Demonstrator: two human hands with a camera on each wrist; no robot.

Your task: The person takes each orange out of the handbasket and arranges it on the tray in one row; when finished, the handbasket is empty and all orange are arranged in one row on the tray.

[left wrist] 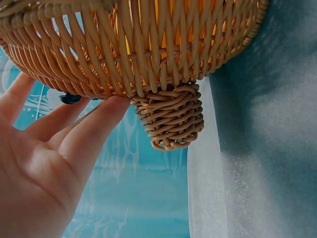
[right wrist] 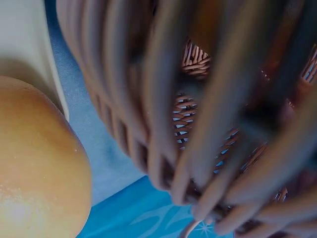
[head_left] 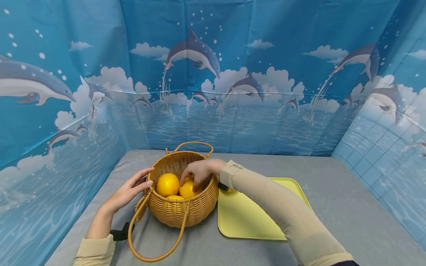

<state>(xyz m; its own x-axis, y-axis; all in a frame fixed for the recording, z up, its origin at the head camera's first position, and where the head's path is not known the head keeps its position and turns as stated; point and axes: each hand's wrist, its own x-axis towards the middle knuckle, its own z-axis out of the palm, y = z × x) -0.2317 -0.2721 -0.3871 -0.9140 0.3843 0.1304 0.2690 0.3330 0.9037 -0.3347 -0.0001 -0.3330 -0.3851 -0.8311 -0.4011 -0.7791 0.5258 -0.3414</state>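
A wicker basket holds several oranges. My right hand reaches over its rim, with fingers and thumb curled round an orange. A second orange sits to the left of that one, and a third orange shows low behind the front rim. At the basket's left side, my left hand touches the rim with fingers extended. The left wrist view shows its fingertips against the woven wall, beside a small woven lug. In the right wrist view, the basket wall hides the right hand.
Right of the basket lies a yellow tray, partly under my right sleeve. Another orange is on it, mostly hidden by the wrist in the head view. A basket handle hangs toward me. Dolphin-print curtains enclose the grey tabletop.
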